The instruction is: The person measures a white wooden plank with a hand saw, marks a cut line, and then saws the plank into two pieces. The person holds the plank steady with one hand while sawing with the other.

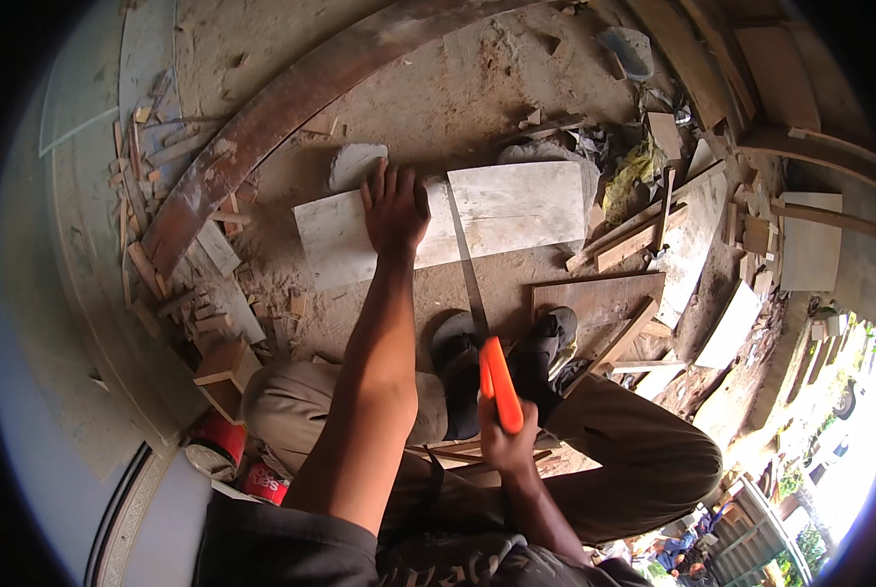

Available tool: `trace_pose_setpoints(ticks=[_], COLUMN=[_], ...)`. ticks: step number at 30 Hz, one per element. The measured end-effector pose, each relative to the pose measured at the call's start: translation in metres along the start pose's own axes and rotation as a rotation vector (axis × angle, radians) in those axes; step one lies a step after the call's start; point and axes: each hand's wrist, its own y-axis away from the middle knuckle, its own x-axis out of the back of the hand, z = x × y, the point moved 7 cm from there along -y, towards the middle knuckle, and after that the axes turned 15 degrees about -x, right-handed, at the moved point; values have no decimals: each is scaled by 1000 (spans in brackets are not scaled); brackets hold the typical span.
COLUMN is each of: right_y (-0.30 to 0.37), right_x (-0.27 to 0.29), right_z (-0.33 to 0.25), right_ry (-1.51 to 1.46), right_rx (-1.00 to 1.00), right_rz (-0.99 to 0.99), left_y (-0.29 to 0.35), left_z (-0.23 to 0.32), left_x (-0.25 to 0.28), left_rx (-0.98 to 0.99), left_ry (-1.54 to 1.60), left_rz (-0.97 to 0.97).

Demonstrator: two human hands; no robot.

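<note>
In the head view, the pale board (pixel 528 210) lay low, just past the person's shoes (pixel 452 338). The left hand (pixel 396 217) pressed down on it, its grip spread and holding nothing. The right hand (pixel 509 435) had its grip wrapped around the orange handle of the saw (pixel 475 301). The blade crossed the board, so cutting seemed begun. Both parts lay side by side; I couldn't tell how much cutting was left.

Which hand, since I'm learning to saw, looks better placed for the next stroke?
Probably the right hand: it grips the saw handle, and the blade lies across the board. The left hand rests on the board, beside the blade, so seems suited to steadying.
</note>
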Motion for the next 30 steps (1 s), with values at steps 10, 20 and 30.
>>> trace_pose_setpoints(ticks=[10,20,30], right_y=[23,10,-54], right_x=[16,10,-24], right_z=[11,32,11], right_ry=[-28,-55,-83], right_rx=[30,83,-14], right_rz=[-41,-20,-20], left_y=[1,-3,-5], left_z=[-1,-1,-1], left_x=[-2,-4,2], left_rx=[18,41,-17], left_ry=[46,41,27], left_rz=[-26,-150,-15])
